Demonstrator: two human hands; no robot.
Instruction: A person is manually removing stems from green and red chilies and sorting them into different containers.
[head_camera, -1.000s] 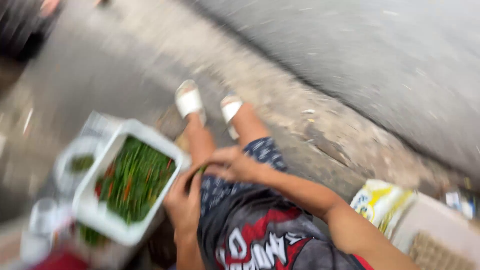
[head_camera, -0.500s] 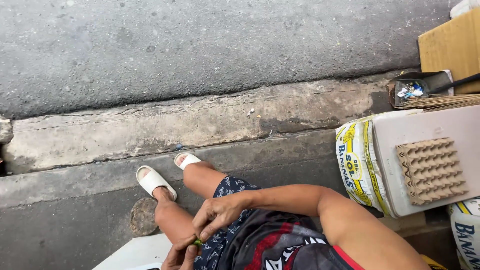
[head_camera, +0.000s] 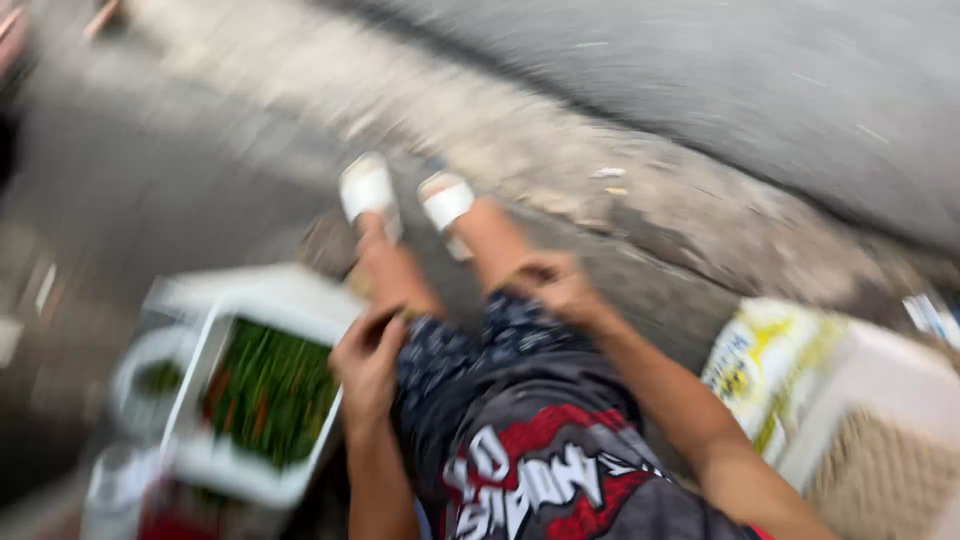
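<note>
Sorting looks partly done: white tray (head_camera: 262, 395) beside the left knee holds a heap of green chillies. Left hand (head_camera: 368, 358) curls at its rim; right hand (head_camera: 556, 287) rests loosely bent on the thigh. Motion blur hides what either grip contains; cannot tell.
</note>
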